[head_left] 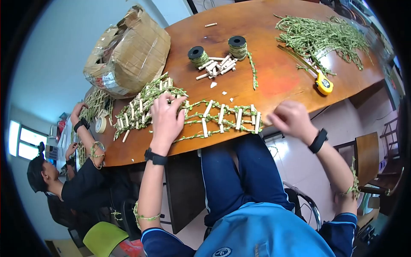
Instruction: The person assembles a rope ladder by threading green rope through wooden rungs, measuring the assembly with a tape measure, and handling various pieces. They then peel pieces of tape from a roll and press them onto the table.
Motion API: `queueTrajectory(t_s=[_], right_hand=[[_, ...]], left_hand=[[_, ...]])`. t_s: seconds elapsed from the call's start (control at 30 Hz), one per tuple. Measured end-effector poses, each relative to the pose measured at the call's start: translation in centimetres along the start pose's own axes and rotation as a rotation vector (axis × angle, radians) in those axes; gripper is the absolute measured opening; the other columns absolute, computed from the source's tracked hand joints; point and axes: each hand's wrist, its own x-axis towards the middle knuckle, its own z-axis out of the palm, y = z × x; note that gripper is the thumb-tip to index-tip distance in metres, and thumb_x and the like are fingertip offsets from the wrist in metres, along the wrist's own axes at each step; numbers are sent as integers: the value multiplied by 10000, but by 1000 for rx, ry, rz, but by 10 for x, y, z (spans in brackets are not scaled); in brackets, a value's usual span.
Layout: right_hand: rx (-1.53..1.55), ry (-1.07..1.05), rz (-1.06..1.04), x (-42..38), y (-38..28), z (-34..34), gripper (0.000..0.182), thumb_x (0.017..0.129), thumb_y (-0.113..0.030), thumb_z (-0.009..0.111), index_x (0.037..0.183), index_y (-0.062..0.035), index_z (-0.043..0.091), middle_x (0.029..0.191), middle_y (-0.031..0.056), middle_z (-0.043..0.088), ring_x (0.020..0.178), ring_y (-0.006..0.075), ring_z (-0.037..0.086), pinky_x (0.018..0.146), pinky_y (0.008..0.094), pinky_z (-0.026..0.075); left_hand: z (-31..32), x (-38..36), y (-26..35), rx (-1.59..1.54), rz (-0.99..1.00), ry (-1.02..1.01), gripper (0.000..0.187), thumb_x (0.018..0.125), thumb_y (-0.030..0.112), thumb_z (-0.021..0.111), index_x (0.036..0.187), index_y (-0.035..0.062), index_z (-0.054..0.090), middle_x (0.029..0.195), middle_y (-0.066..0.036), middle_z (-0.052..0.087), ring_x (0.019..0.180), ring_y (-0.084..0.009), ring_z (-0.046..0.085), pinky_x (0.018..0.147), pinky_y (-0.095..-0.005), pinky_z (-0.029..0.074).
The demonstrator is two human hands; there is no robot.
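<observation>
- Sitting at the far left, a co-worker [64, 184] in a black cap and dark clothes reaches a hand [78, 108] to a tangle of green leafy cord netting [96, 105] on the table [265, 25].
- Beside that netting, near the table edge, a roll of tape [100, 124].
- Above it, a crumpled cardboard box [139, 53], taped and open at its upper left side.
- Below and right of the box, a heap of leafy cord ladders [139, 107] with pale wooden rungs.
- At the heap's right end, the left hand [166, 116], palm down, fingers bent and thumb spread away from them; whether it grips any cord cannot be told.
- Right of the left hand, a leafy cord ladder [221, 120] stretched along the near table edge, its pale rungs roughly crosswise and several bunched at the right end.
- Beyond this ladder, a left spool [196, 53] and a right spool [237, 41] of leafy cord, with loose wooden sticks [220, 66] heaped between and below them, and white scraps [213, 85] nearer.
- Just beside the ladder's right end, the right hand [290, 118], blurred, fingers loosely curled; whether anything is pinched in it cannot be told.
- Farther right, a yellow tape measure [325, 84], blade pulled out, and a pile of leafy cord [319, 36] beyond.
</observation>
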Motion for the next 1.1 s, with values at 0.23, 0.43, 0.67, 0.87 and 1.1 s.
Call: queueTrajectory(t_s=[0.23,0.43,0.67,0.87,1.1], right_hand=[[-5,-260,460,25,-51,13,406,870,-420,734,707,-51,680,631,118,675,622,306,689,612,412,544],[84,-189,613,32,-54,17,358,861,-343,701,748,-2,707,692,154,710,665,323,709,658,393,567],[16,-61,564,41,-66,10,337,854,-319,717,755,2,687,678,155,690,662,313,704,644,397,552],[21,-42,547,51,-66,9,328,855,-302,728,748,2,672,670,149,677,644,305,690,626,396,540],[168,3,523,69,-77,3,323,848,-266,742,733,24,660,615,129,642,568,241,649,584,355,514]], left_hand=[[16,-3,0,-10,68,-160,125,874,166,710,989,123,684,1147,-67,567,1128,-290,507,938,-440,379],[29,-17,-11,-27,161,-88,114,929,140,656,1034,105,627,1114,-76,562,1109,-278,511,930,-425,375],[21,-20,-17,-117,226,-42,109,912,171,692,993,114,646,1076,-39,585,1057,-255,541,905,-417,386],[19,-21,-22,-107,138,-45,135,908,184,703,1005,110,644,1103,-45,602,1064,-259,543,915,-426,378],[-62,-21,-28,-50,154,169,111,930,182,697,1034,149,679,956,15,715,942,-205,587,905,-398,316]])
